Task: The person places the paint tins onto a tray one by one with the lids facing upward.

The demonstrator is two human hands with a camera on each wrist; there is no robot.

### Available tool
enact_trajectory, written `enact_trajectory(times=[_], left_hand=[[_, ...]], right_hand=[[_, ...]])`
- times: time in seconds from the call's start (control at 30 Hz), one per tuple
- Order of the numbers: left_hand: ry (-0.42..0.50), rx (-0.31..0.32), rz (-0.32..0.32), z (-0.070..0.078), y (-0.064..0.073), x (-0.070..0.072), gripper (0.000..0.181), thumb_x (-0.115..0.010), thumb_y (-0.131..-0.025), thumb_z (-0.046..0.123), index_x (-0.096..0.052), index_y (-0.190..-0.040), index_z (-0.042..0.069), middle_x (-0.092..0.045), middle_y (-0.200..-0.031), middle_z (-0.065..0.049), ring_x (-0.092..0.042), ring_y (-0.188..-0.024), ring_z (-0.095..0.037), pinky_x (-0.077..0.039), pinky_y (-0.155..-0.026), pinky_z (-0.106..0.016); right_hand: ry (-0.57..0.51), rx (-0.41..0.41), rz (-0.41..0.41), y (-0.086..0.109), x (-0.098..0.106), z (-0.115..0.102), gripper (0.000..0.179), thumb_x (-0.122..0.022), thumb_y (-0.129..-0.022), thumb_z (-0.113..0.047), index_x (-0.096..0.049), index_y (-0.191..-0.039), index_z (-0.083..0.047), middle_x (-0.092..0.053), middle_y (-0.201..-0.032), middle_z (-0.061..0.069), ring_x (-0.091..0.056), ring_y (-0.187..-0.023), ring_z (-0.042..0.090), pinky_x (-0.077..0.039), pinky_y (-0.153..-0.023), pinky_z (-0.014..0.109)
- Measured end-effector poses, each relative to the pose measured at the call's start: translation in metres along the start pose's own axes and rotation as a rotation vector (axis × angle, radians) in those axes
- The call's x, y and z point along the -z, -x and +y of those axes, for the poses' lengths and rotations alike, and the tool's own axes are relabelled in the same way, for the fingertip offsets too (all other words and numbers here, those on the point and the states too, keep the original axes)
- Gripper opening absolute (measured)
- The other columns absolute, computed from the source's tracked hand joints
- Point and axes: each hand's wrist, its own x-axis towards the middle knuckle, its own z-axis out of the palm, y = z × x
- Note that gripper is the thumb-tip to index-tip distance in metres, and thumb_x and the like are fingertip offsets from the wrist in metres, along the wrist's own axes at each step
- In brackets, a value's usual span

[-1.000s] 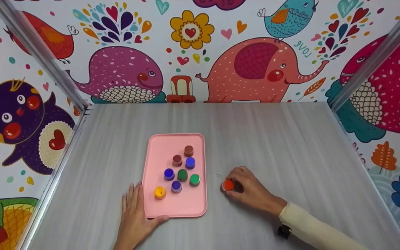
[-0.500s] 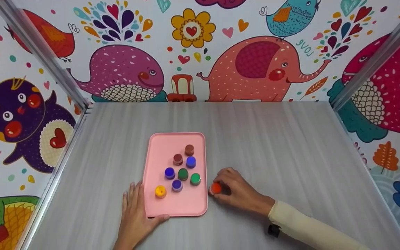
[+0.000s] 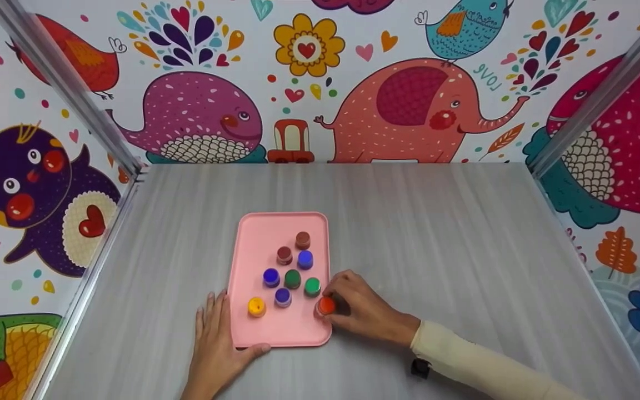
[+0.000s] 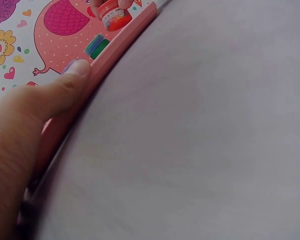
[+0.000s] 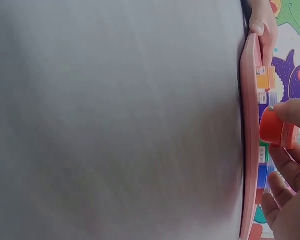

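A pink tray [image 3: 281, 333] lies on the table with several small paint pots on it. Among them are a yellow pot [image 3: 256, 306], a light green pot [image 3: 312, 286] and a dark green pot [image 3: 292, 279]. My right hand [image 3: 361, 305] pinches an orange-red paint pot [image 3: 326, 305] between thumb and fingers at the tray's right rim. In the right wrist view, this orange-red pot [image 5: 272, 127] is held above the rim. My left hand [image 3: 217, 339] lies along the tray's left front corner, fingers straight beside the edge, and its thumb [image 4: 75, 75] touches the front rim.
Blue and purple pots [image 3: 271, 278] and two brown pots [image 3: 302, 240] stand toward the tray's middle and back. Grey tabletop [image 3: 436, 239] surrounds the tray. Printed panels [image 3: 209, 111] and metal posts [image 3: 64, 83] border the table.
My right hand has carried the orange-red paint pot leftward, from the tabletop to over the tray's right rim. The left hand and the tray stay in place.
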Motion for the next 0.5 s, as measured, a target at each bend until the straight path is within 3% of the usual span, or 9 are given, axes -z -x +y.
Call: enact_trajectory(times=[0.23, 0.5], left_hand=[[0.011, -0.001, 0.010, 0.002, 0.000, -0.001, 0.155, -0.078, -0.068, 0.093, -0.014, -0.175, 0.002, -0.012, -0.183, -0.023, -0.001, -0.168, -0.049, 0.013, -0.133, -0.061], [0.017, -0.003, 0.008, 0.001, 0.000, 0.003, 0.154, -0.077, -0.069, 0.094, -0.013, -0.175, 0.002, -0.012, -0.182, -0.024, 0.000, -0.168, -0.050, 0.012, -0.132, -0.065]], right_hand=[[-0.036, -0.017, -0.028, -0.006, -0.008, -0.010, 0.040, -0.088, -0.098, -0.023, -0.070, -0.132, -0.012, -0.067, -0.118, -0.004, -0.059, -0.107, 0.013, -0.056, -0.088, 0.025], [-0.066, 0.022, -0.064, -0.015, -0.021, -0.018, 0.038, -0.085, -0.100, -0.017, -0.069, -0.133, -0.007, -0.072, -0.116, 0.000, -0.065, -0.099, 0.010, -0.060, -0.090, 0.021]])
